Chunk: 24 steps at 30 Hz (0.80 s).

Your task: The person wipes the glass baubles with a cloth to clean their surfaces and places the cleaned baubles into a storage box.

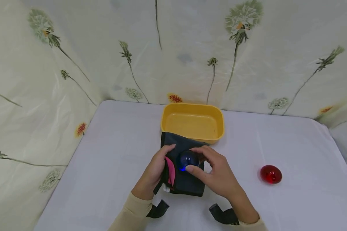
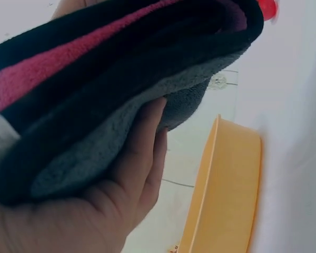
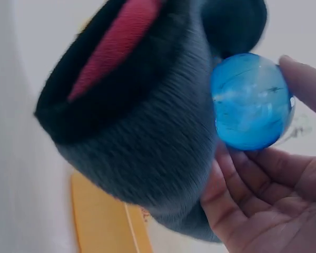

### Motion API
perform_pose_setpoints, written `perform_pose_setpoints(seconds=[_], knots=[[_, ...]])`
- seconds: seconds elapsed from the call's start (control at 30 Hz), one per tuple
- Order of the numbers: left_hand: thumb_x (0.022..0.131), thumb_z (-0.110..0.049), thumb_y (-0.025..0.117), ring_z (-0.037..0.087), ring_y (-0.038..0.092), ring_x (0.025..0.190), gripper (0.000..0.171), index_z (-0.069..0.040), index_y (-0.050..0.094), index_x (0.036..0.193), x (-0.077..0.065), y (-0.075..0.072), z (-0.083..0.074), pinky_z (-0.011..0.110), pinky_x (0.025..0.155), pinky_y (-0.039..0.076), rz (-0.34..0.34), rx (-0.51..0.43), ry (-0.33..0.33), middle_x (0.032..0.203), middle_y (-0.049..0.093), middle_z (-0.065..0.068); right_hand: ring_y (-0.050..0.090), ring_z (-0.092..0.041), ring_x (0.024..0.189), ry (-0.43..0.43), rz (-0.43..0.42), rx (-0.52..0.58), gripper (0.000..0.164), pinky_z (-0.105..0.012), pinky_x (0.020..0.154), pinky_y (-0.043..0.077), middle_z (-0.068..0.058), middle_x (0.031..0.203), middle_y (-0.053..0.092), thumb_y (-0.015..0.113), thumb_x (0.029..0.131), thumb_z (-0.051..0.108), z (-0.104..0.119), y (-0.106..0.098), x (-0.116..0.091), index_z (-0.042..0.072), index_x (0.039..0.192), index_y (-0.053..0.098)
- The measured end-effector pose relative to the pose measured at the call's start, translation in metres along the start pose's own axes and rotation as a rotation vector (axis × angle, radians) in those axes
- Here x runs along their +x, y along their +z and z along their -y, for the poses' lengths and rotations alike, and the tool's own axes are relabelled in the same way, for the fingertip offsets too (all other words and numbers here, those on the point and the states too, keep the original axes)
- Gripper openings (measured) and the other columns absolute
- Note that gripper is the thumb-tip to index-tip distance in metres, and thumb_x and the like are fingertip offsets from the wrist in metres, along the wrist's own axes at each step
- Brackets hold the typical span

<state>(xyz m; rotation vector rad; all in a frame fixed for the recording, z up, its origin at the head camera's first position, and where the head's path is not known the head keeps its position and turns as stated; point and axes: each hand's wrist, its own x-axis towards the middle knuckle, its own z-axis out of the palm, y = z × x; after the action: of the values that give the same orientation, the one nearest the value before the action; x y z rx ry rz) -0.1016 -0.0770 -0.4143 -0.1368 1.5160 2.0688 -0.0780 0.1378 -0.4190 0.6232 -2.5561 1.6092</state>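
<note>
My left hand (image 1: 155, 166) grips a folded dark grey cloth (image 1: 188, 184) with black edging and a pink inner side, held up in front of me. In the left wrist view, the fingers (image 2: 142, 142) lie along the cloth's grey underside. My right hand (image 1: 217, 170) holds a clear blue ball (image 1: 188, 159) between thumb and fingers, against the face of the cloth. The right wrist view shows the blue ball (image 3: 251, 103) right at the cloth's fuzzy grey surface, with the thumb at its far side and the fingers beneath.
A yellow plastic basin (image 1: 192, 123) stands at the back of the white-covered table, just behind the cloth. Off to the right lies a clear red ball (image 1: 271, 174). Black curved mounts (image 1: 224, 214) sit at both wrists. A flower-patterned curtain (image 1: 185, 64) hangs behind the table.
</note>
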Motion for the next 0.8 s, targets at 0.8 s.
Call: perform_pose_setpoints(seconds=[0.8], knots=[[0.101,-0.048,0.051,0.026,0.052,0.121,0.066,-0.005,0.039,0.150,-0.012,-0.006,-0.012,0.045,0.109,0.040,-0.046,-0.081,0.056,0.136,0.051,0.012,0.069,-0.025,0.109,0.421,-0.298,-0.157,0.077,-0.029,0.093,0.056,-0.015,0.127,0.069,0.072,0.093,0.059,-0.050,-0.069,0.079,0.003,0.145,0.060]])
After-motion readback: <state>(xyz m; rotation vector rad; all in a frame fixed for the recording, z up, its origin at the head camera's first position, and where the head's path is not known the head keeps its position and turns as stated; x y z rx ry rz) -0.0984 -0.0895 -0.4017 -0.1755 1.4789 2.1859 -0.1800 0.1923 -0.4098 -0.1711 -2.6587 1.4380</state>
